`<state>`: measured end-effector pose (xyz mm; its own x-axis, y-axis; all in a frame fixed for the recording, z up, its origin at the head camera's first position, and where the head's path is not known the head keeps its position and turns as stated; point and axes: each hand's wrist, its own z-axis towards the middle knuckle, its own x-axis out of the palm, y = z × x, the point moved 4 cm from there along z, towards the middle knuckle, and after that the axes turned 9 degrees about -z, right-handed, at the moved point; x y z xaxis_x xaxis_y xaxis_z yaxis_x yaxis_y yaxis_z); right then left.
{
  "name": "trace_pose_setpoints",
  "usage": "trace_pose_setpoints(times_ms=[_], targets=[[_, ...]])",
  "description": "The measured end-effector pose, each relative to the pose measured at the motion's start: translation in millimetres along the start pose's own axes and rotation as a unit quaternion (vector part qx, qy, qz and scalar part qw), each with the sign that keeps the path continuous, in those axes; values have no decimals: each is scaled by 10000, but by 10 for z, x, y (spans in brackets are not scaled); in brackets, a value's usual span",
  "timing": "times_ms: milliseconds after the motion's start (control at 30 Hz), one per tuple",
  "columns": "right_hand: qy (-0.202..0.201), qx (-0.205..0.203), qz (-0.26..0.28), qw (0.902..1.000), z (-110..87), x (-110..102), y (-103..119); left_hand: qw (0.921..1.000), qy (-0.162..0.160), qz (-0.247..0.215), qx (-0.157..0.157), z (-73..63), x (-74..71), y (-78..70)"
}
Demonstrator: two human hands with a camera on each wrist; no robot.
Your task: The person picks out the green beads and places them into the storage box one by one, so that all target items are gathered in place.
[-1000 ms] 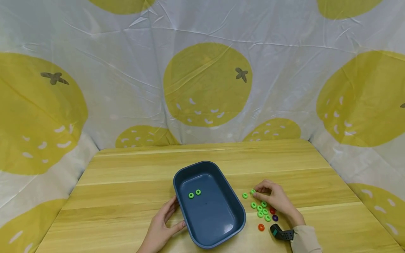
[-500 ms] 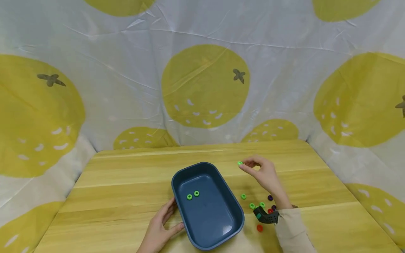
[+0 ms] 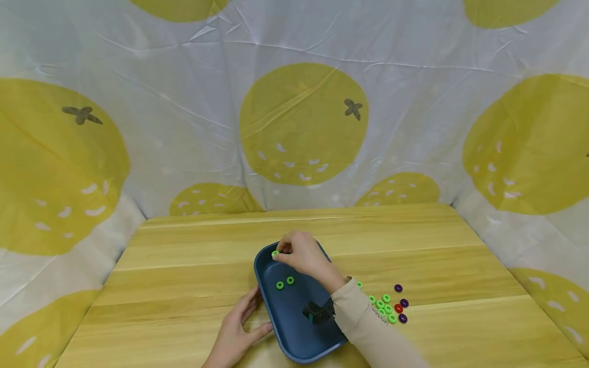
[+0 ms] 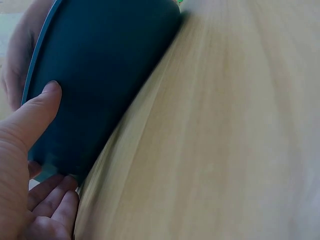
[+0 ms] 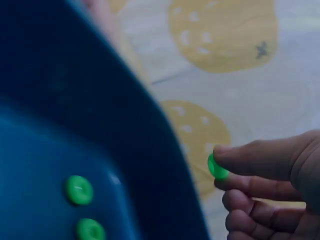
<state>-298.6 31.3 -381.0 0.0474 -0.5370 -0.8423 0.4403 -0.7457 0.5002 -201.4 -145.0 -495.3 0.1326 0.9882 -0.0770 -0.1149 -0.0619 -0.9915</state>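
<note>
In the head view, my right hand [image 3: 301, 253] pinches a small green ring [image 3: 274, 254] between thumb and fingertips, over the far left corner of a dark blue rectangular bin [image 3: 286, 309]. The right wrist view shows the pinched ring beside the bin's rim, with the other fingers curled below it. Two green rings [image 3: 285, 283] lie flat on the bin's floor. At the bin's left side, my left hand [image 3: 235, 327] rests against the outer wall, thumb [image 4: 40, 112] and fingers spread apart. My right forearm hides part of the bin's right side.
Right of the bin, several green rings [image 3: 388, 309] lie in a loose group on the wooden table [image 3: 184, 266]. Purple rings [image 3: 398, 288] and a red ring [image 3: 398, 308] sit beside them. A cloth with yellow fruit shapes [image 3: 303, 122] hangs around the table.
My right hand has lifted one green ring from the group and carried it left over the bin. The left hand and the bin have stayed in place.
</note>
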Motion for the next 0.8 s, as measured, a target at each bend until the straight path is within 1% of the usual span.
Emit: trace_pose_setpoints(times_ms=[67, 167, 267, 333, 467, 667, 800], targets=[[238, 171, -201, 9994, 12, 141, -10, 10000, 5, 6, -28, -1, 4, -3], [456, 477, -454, 9968, 20, 302, -47, 10000, 26, 13, 8, -3, 5, -7], [658, 616, -675, 9936, 29, 421, -85, 10000, 20, 49, 58, -7, -1, -8], [807, 630, -790, 9916, 31, 481, -102, 9999, -5, 81, 65, -10, -7, -6], [993, 678, -948, 9882, 27, 543, -123, 10000, -31, 81, 10, -15, -13, -1], [1028, 778, -1269, 9835, 0, 545, -135, 10000, -8, 1, 17, -10, -7, -5], [1040, 806, -1326, 9824, -16, 536, -144, 10000, 1, 20, 74, -5, -4, -3]])
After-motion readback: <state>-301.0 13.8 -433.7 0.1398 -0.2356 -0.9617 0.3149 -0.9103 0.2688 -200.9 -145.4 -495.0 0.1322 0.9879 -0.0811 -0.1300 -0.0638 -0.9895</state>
